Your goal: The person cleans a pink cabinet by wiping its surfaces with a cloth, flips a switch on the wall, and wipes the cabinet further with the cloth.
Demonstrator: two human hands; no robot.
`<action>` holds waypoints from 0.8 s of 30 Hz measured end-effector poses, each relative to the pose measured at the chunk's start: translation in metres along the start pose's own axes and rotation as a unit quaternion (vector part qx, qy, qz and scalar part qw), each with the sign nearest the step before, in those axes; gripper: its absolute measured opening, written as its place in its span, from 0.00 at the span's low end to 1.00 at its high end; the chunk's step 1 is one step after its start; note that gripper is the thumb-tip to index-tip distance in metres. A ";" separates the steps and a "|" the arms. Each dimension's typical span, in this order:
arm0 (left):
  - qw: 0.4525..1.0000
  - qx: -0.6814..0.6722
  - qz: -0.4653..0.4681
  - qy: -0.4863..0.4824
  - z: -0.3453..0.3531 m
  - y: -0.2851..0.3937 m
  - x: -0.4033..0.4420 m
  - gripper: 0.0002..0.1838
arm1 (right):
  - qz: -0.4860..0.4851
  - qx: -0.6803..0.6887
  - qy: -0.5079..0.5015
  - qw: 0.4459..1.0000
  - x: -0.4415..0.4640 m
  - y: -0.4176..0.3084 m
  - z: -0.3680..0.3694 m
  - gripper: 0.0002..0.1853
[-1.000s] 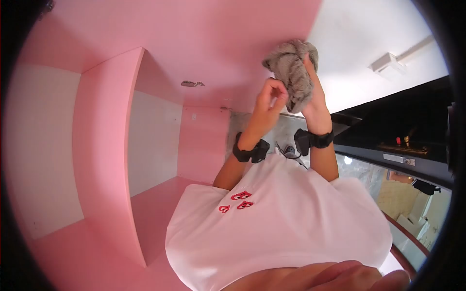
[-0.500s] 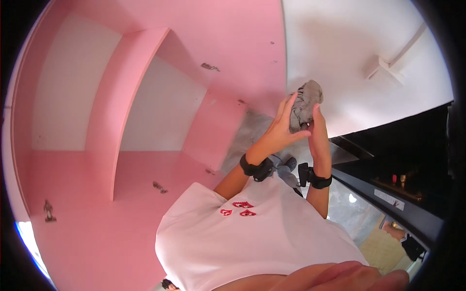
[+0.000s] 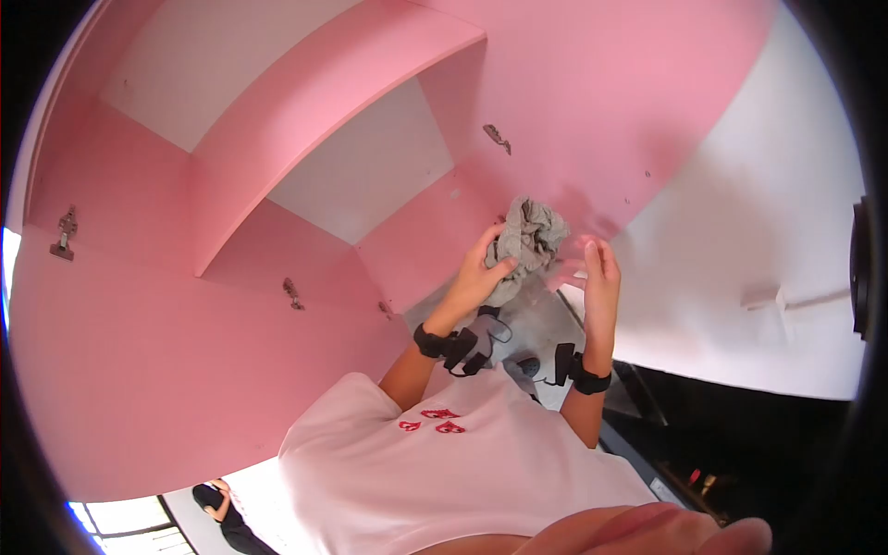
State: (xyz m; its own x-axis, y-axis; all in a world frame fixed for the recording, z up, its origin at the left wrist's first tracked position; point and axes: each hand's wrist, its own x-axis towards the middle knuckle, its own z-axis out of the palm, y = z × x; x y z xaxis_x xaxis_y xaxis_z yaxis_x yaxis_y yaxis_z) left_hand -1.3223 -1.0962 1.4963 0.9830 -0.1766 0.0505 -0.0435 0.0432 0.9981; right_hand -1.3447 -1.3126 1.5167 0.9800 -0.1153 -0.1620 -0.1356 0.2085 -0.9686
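Observation:
A crumpled grey cloth is bunched up in front of my chest. My left hand grips it from the left side, the thumb lying across its front. To the right of the cloth, my right hand is apart from it with the fingers spread and slightly blurred; nothing is in it. Black straps with small boxes circle both wrists. Behind the cloth opens a pink cabinet with a shelf and white back panels.
Metal hinges are fixed along the pink panels. A white surface curves along the right, with a dark black-topped unit below it. At the lower left, another person in dark clothes is near a window.
My view has turned, bringing the cabinet interior more to the middle. My right hand has come off the cloth, which both hands held before; the left hand keeps it.

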 end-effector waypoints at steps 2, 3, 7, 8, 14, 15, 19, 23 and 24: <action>0.999 -0.015 -0.016 -0.025 -0.039 0.019 0.048 0.30 | -0.032 -0.036 0.062 0.997 0.051 -0.014 0.043 0.27; 0.999 0.002 0.014 -0.049 -0.045 0.026 0.059 0.30 | -0.085 -0.008 0.065 0.994 0.064 -0.013 0.052 0.26; 0.975 0.122 0.158 -0.095 -0.098 0.060 0.144 0.33 | -0.056 0.219 -0.090 0.970 0.147 -0.009 0.120 0.27; 0.976 0.115 0.156 -0.099 -0.124 0.067 0.184 0.33 | -0.055 0.213 -0.084 0.972 0.178 -0.020 0.157 0.27; 0.968 0.100 0.225 0.057 -0.149 0.078 0.263 0.35 | -0.145 0.094 0.032 0.984 0.231 -0.027 0.223 0.30; 0.951 0.115 0.276 0.077 -0.150 0.084 0.277 0.36 | -0.198 0.037 0.046 0.978 0.246 -0.033 0.228 0.28; 0.868 0.204 0.429 0.142 -0.161 0.105 0.349 0.38 | -0.343 0.004 0.142 0.929 0.300 -0.080 0.261 0.24; 0.838 0.216 0.467 0.181 -0.161 0.110 0.440 0.40 | -0.394 -0.039 0.157 0.905 0.362 -0.105 0.259 0.26; 0.857 0.175 0.448 0.182 -0.156 0.111 0.459 0.41 | -0.371 -0.043 0.142 0.917 0.366 -0.114 0.273 0.26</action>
State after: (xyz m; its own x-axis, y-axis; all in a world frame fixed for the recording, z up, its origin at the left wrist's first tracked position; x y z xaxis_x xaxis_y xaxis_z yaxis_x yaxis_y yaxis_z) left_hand -0.8478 -1.0194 1.6247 0.5143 0.0951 0.8523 -0.7990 -0.3081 0.5165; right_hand -0.9307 -1.1140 1.6197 0.7312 -0.4457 0.5164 0.5296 -0.1062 -0.8416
